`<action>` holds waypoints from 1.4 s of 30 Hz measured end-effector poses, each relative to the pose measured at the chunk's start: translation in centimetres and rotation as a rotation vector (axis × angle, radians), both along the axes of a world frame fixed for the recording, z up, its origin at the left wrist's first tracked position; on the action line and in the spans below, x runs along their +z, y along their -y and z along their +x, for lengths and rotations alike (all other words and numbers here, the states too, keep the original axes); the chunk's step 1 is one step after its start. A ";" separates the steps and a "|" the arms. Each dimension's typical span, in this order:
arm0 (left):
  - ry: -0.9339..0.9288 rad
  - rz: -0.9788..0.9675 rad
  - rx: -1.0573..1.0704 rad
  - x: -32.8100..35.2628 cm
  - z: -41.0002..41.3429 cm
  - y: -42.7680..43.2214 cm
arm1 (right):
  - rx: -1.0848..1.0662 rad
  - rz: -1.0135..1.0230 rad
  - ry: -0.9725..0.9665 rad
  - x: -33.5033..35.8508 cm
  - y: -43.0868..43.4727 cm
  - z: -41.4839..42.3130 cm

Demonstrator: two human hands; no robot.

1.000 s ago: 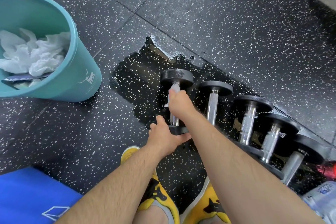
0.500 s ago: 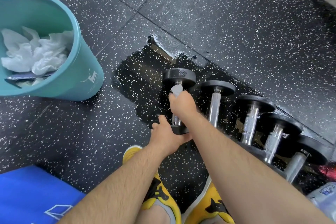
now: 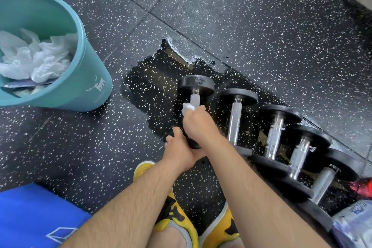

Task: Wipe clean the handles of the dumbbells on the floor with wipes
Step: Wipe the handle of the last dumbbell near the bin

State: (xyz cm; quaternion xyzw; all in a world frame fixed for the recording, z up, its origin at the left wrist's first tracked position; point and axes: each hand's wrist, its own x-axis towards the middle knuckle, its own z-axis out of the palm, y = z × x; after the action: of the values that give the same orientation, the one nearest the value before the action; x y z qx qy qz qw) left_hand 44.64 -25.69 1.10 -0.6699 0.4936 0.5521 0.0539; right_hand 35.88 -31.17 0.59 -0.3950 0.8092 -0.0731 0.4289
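Several black dumbbells with chrome handles lie in a row on the speckled floor. My right hand is wrapped around the handle of the leftmost dumbbell, with a white wipe bunched between fingers and bar. The upper part of that handle shows bare above my fist. My left hand grips the near weight head of the same dumbbell from below. To the right lie the other dumbbells, untouched.
A teal bin full of crumpled white wipes stands at the left. A blue mat lies at the bottom left. A wipes pack and a red object sit at the right edge. My yellow shoes are below.
My right hand has slid down the handle toward me with the wipe, baring more of the bar's far end. My left hand has stayed on the near head.
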 end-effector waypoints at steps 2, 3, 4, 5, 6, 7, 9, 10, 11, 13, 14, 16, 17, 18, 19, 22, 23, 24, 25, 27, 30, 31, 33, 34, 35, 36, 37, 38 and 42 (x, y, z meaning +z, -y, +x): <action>0.005 -0.023 -0.054 0.0 0.0 0.1 | 0.136 0.046 -0.120 0.0 -0.2 0.5; 0.012 -0.029 -0.076 -0.2 0.1 0.0 | 0.215 0.075 -0.183 -0.1 -0.4 0.8; 0.014 -0.030 -0.072 -0.3 0.0 0.0 | 0.270 0.085 -0.248 -0.1 -0.6 0.8; 0.014 -0.027 -0.060 -0.4 0.1 0.0 | 0.300 0.072 -0.308 -0.1 -0.6 0.7; 0.018 -0.025 -0.048 -0.4 0.1 0.0 | 0.309 0.041 -0.355 0.0 -0.3 0.4; 0.027 -0.028 -0.041 -0.4 0.0 0.0 | 0.299 0.001 -0.380 0.0 0.0 0.1; 0.037 -0.027 -0.026 -0.4 0.0 0.1 | 0.233 -0.057 -0.355 0.1 0.8 -0.3; 0.035 -0.019 -0.017 -0.5 0.0 0.1 | 0.173 -0.075 -0.307 0.0 1.1 -0.4; 0.030 -0.011 -0.009 -0.6 -0.1 0.0 | 0.085 -0.096 -0.237 -0.2 1.3 -0.6; 0.017 -0.005 0.012 -0.6 -0.1 0.0 | -0.132 -0.167 -0.068 -0.8 1.5 -1.1; 0.009 -0.006 0.023 -0.6 -0.2 0.0 | -0.222 -0.195 0.001 -1.0 1.4 -1.4; -0.006 -0.008 0.034 -0.7 -0.3 -0.1 | -0.324 -0.192 0.086 -1.2 1.0 -2.0; -0.005 -0.011 0.035 -0.8 -0.3 -0.1 | -0.337 -0.176 0.112 -1.3 0.8 -2.2; 0.000 -0.014 0.034 -0.9 -0.2 -0.2 | -0.329 -0.161 0.126 -1.2 0.5 -2.3; 0.007 -0.014 0.033 -1.0 -0.2 -0.2 | -0.312 -0.135 0.126 -1.1 0.1 -2.4; 0.012 -0.010 0.035 -1.2 -0.3 -0.3 | -0.257 -0.049 0.130 -1.0 -0.5 -2.8; 0.010 -0.015 0.035 -1.3 -0.3 -0.3 | -0.261 -0.020 0.149 -0.9 -0.4 -2.9; 0.006 -0.020 0.036 -1.3 -0.3 -0.3 | -0.262 0.011 0.177 -0.6 -0.2 -3.1; 0.000 -0.022 0.042 -1.3 -0.2 -0.3 | -0.251 0.051 0.208 -0.5 0.0 -3.2; -0.008 -0.022 0.051 -1.4 -0.1 -0.3 | -0.196 0.114 0.233 0.0 0.4 -3.6; -0.004 -0.019 0.049 -1.5 -0.1 -0.4 | -0.058 0.151 0.205 0.1 0.5 -3.8; -0.005 -0.017 0.050 -1.5 -0.2 -0.4 | 0.004 0.167 0.176 0.0 0.4 -3.9; -0.007 -0.019 0.051 -1.4 -0.2 -0.4 | 0.118 0.264 0.077 0.6 0.8 -3.5; -0.008 -0.020 0.051 -1.3 -0.3 -0.4 | 0.153 0.297 0.016 1.1 1.1 -3.3; -0.010 -0.022 0.054 -1.3 -0.2 -0.3 | 0.195 0.310 -0.025 1.6 1.4 -3.0; -0.013 -0.022 0.055 -1.3 -0.2 -0.3 | 0.279 0.308 -0.079 2.2 1.5 -2.8; -0.014 -0.021 0.056 -1.3 -0.2 -0.3 | 0.299 0.300 -0.097 2.6 1.5 -2.6; -0.012 -0.018 0.054 -1.4 -0.2 -0.3 | 0.224 0.280 -0.082 2.4 1.4 -2.7; 0.009 -0.008 0.044 -1.4 -0.2 -0.3 | -0.166 0.014 0.063 0.9 -1.1 -2.6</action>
State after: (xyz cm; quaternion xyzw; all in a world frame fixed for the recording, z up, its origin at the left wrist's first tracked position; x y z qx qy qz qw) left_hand 44.44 -25.40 -0.28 -0.6834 0.4807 0.5479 0.0410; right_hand 33.31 -30.08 1.46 -0.3208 0.8258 -0.1151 0.4494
